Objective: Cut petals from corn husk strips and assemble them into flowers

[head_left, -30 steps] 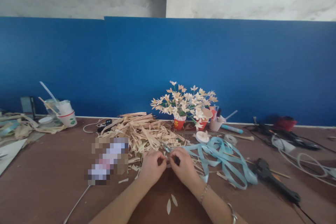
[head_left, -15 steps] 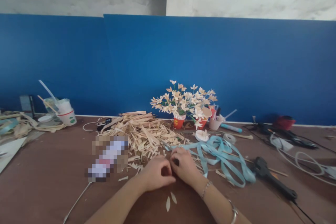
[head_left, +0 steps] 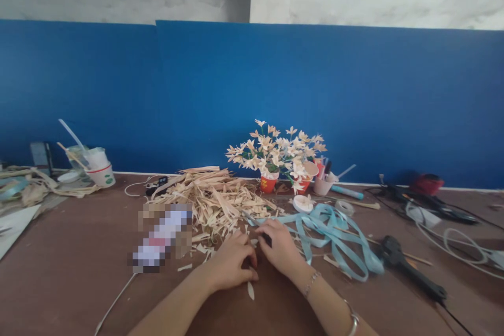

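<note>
Left grip [head_left: 236, 260] curls at a pale petal [head_left: 251, 291], lower centre, right grip [head_left: 277, 244] beside; how closed either is, or on what, I cannot tell. Flowers [head_left: 265, 144] near centre look finished; this petal seems unattached.

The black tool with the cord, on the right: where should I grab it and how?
I'd grip the black tool round its slim handle, from above on the near right: it slants that way, while the wider head points away. Keep off the cord at the near end.
</note>
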The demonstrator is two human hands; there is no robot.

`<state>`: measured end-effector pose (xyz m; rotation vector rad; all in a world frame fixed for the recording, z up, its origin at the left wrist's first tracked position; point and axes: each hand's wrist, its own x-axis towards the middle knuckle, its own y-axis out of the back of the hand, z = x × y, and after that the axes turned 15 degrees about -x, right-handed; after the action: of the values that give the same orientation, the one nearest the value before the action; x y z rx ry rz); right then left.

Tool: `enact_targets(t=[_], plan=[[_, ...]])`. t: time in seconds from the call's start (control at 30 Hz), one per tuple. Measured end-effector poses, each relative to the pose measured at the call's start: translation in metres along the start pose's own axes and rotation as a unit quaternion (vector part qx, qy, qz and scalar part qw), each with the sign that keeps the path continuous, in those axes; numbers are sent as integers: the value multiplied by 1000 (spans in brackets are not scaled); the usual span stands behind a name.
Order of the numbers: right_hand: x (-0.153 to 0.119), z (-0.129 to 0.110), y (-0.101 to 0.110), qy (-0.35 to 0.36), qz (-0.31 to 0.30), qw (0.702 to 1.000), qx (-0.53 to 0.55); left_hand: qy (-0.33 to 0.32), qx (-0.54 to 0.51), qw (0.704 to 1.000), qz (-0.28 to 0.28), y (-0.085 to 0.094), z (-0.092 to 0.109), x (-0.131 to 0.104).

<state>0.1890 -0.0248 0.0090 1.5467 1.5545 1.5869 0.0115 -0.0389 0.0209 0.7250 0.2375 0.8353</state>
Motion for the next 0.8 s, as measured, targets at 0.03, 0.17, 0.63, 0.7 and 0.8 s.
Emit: enact_targets(t=[0.03,0.17,0.63,0.7,0.8], plan=[[0,0,0,1,2,1000,2,-1,-3,1000,-1,0,0,0],[0,0,0,4,11,1000,16,-7,-11,1000,3,-2,-4,1],[4,-14,9,-13,-46,960,275,-18,-94,974,204,3,-3,6],[3,-12,6,-17,-51,955,293,-18,-109,972,209,2,-5,7],[3,-9,1,-31,-62,950,305,-24,-112,971,209,1,-7,8]])
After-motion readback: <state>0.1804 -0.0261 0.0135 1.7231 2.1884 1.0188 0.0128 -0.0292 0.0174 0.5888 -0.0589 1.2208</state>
